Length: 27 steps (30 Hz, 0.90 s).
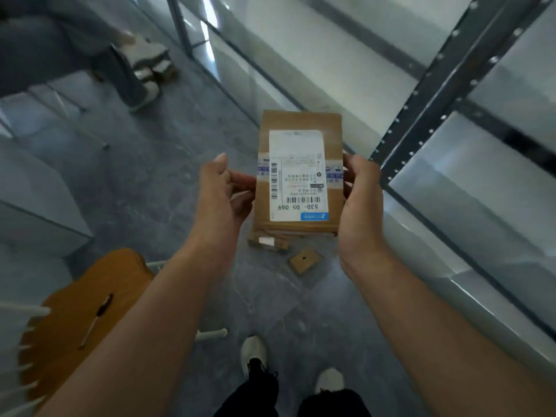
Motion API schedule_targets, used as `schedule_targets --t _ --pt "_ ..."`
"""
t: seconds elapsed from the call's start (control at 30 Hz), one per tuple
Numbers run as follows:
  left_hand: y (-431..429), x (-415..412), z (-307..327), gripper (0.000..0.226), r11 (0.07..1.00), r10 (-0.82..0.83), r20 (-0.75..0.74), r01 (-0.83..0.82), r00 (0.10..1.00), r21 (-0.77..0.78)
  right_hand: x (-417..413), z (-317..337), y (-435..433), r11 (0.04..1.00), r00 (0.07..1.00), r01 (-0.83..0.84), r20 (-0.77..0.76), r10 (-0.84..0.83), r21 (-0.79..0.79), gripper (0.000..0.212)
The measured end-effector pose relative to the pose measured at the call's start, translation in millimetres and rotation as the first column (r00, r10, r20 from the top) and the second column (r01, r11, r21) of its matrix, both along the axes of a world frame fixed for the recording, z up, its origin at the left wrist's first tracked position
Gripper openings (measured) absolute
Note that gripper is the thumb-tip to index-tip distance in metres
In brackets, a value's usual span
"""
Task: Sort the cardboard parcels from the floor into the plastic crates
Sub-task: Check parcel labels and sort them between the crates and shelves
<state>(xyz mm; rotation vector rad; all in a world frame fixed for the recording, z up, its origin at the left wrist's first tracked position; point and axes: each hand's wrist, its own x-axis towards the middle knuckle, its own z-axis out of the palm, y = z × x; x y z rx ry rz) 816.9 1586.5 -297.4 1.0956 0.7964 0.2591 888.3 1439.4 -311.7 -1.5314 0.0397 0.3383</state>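
A flat brown cardboard parcel [301, 121] with a white shipping label is held up in front of me, above the floor. My left hand [221, 195] grips its left edge, thumb up and fingers curled against the side. My right hand [362, 197] grips its right edge the same way. Below it on the grey floor lie a small cardboard parcel [304, 260] and another parcel [267, 242], partly hidden by the held one. Translucent plastic crates [469, 176] stand on the metal shelving [421, 97] to my right.
A wooden chair [81, 308] with white legs stands at lower left. Another person [90, 46] stands at the far upper left near a stack of parcels [150, 60]. A pale crate [33, 206] sits at left. My feet [254, 350] are on the grey floor.
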Motion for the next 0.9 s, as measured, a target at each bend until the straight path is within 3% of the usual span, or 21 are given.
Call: schedule_targets --t 0.23,0.37,0.47,0.53,0.73,0.9 --pt "-108 -29 157 0.051 0.982 -0.186 0.225 0.172 0.956 0.080 -44 165 -121 0.997 0.963 0.072 0.256 -0.078 0.032 0.075" --pt "-184 -53 239 0.050 0.956 -0.295 0.351 0.273 0.889 0.112 -82 249 -202 0.992 0.930 0.123 0.343 -0.130 0.042 0.068" --pt "-239 -62 290 0.049 0.936 -0.346 0.424 0.341 0.837 0.091 -105 305 -256 0.972 0.886 0.234 0.408 -0.221 0.018 0.080" --pt "-270 -67 318 0.048 0.910 -0.402 0.461 0.401 0.791 0.106 -122 334 -289 0.953 0.863 0.299 0.413 -0.290 0.045 0.077" --pt "-361 -73 371 0.050 0.760 -0.627 0.502 0.609 0.595 0.227 -176 380 -392 0.839 0.725 0.521 0.436 -0.533 0.158 0.048" --pt "-445 -77 374 0.048 0.593 -0.771 0.451 0.764 0.449 0.254 -220 378 -464 0.692 0.566 0.699 0.455 -0.688 0.177 0.054"
